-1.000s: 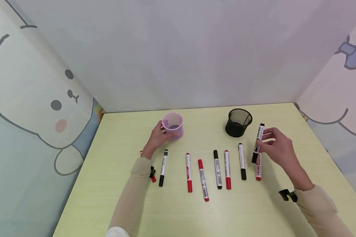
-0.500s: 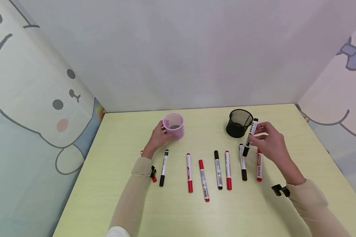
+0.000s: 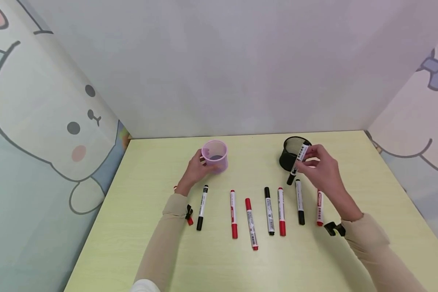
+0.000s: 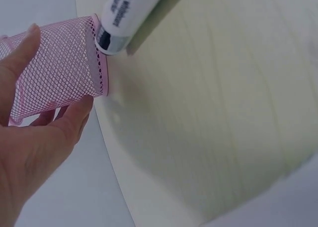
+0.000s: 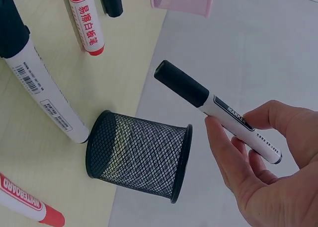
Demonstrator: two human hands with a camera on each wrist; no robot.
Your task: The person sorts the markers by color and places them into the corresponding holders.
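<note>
My left hand (image 3: 197,170) grips a pink mesh pen cup (image 3: 219,165) standing at the back of the table; the left wrist view shows thumb and fingers around its mesh wall (image 4: 59,63). A black-capped whiteboard marker (image 3: 298,162) is pinched between thumb and fingers of my right hand (image 3: 322,168), held tilted with its black cap low. In the head view it overlaps the black mesh pen cup (image 3: 286,157). The right wrist view shows the marker (image 5: 228,117) apart from the black cup (image 5: 139,155), beyond the cup's rim.
Several red and black markers lie in a loose row across the table (image 3: 149,259), among them a black one (image 3: 300,202) under my right hand and a red one (image 3: 320,207) farther right. Another red marker (image 3: 190,221) is partly hidden by my left wrist. Walls stand behind and at both sides.
My right hand has carried the black marker leftward and slightly back, from above the rightmost red marker to the front of the black cup. My left hand keeps its hold on the pink cup.
</note>
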